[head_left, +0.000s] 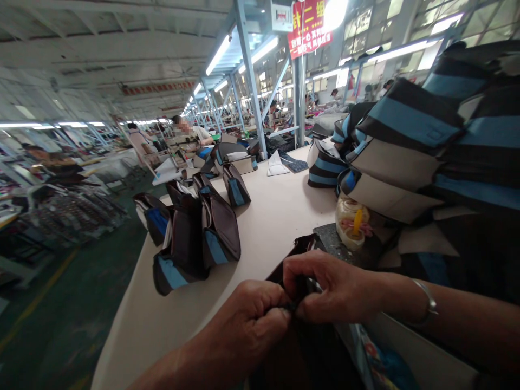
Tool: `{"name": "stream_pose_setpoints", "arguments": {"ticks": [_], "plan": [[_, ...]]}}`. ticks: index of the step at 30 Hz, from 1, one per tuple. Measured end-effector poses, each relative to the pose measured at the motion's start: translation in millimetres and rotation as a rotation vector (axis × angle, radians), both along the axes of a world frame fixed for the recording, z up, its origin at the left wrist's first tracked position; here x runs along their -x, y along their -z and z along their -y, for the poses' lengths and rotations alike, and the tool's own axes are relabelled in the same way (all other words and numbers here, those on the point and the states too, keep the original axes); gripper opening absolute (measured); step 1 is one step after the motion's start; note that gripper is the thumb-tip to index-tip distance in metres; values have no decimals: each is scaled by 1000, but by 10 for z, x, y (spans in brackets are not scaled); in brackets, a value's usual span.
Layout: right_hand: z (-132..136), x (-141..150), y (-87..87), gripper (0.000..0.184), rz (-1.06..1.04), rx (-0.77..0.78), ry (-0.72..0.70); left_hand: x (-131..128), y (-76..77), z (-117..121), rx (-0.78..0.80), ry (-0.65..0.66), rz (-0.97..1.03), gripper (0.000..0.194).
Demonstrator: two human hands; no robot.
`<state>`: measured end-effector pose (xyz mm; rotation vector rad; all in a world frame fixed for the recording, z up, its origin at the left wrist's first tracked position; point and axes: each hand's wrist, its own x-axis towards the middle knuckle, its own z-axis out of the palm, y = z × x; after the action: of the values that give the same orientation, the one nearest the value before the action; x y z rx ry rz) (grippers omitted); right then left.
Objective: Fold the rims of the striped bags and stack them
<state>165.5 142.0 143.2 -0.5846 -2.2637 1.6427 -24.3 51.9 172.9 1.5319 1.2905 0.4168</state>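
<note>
Both of my hands meet at the upper edge of a dark fabric bag at the lower middle of the head view. My left hand is closed, with thumb and fingers pinching the dark edge. Close against it, my right hand has its fingers curled and pinches the same edge from the right; a bracelet circles that wrist. The exact spot between the fingertips is hidden. Part of the bag reaches up behind my hands to a dark corner on the table.
Several black and blue bags stand left on the pale table. A tall pile of grey, black and blue bags rises at the right. Before it sits a container with a yellow-handled item. A person works beyond the table.
</note>
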Motion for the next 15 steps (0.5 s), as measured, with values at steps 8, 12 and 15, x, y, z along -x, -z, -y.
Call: {"name": "stream_pose_setpoints", "arguments": {"ticks": [8, 12, 15], "plan": [[26, 162, 1, 10, -2, 254, 21, 31, 44, 1, 35, 12, 112, 33], [-12, 132, 83, 9, -91, 316, -56, 83, 81, 9, 57, 30, 129, 34], [-50, 43, 199, 16, -299, -28, -52, 104, 76, 37, 58, -3, 113, 30]]}}
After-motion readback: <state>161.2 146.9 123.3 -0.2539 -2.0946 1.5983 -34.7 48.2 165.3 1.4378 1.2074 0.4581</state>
